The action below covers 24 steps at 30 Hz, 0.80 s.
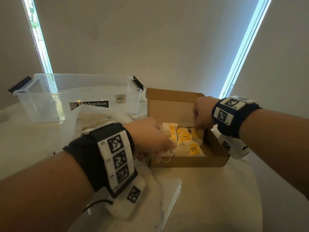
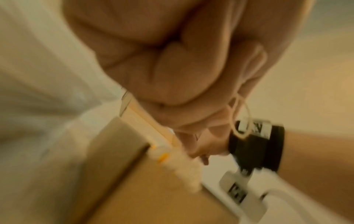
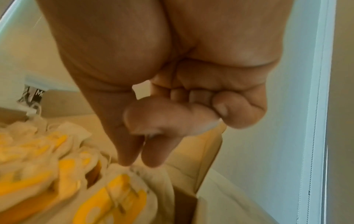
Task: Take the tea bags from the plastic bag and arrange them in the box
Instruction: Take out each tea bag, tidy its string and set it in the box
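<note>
Now both hands over cardboard box [image 1: 187,160]: left hand [image 1: 150,136] fingers curled, apparently clutching tea bags [image 1: 189,143]; right hand [image 1: 203,113] fingers pinched on one below, seating it.

One cardboard box [image 1: 187,160], lid open; one clear plastic storage tub [image 1: 50,99] at the table's far left; one plastic bag [image 1: 93,118]; two hands over the box; tea bags [image 1: 189,139] in a yellow-tagged heap, overlapping, at least six, exact count not readable.
</note>
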{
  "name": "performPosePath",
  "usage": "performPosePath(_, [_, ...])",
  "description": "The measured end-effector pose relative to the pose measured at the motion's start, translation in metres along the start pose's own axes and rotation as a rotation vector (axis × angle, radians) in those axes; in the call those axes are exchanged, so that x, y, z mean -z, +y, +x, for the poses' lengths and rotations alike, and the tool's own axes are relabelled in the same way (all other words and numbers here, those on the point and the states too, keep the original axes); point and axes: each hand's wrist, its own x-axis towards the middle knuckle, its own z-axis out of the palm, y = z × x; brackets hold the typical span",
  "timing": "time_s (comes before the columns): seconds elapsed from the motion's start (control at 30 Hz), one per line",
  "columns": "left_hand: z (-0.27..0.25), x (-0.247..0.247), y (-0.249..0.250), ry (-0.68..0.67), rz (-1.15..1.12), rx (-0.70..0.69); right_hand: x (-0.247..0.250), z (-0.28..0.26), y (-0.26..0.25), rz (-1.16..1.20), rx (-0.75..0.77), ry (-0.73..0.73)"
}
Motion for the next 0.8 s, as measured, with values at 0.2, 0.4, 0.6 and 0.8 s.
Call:
performPosePath(0.2, [-0.001, 0.022, 0.006, -0.224, -1.011, -0.032, 0.040, -0.026, 0.002, 0.186, 0.021, 0.222])
performPosePath(0.4, [-0.007, 0.024, 0.017, -0.231, -1.415, -0.283, 0.053, -0.071, -0.018, 0.971, 0.243, -0.217])
performPosePath(0.6, [-0.011, 0.016, 0.023, -0.229, -1.417, -0.278, 0.045, -0.096, -0.041, 1.302, 0.375, -0.284])
performPosePath(0.8, [-0.020, 0.012, 0.026, -0.198, -1.333, -0.225, 0.054, -0.104, -0.039, 1.079, 0.379, 0.130])
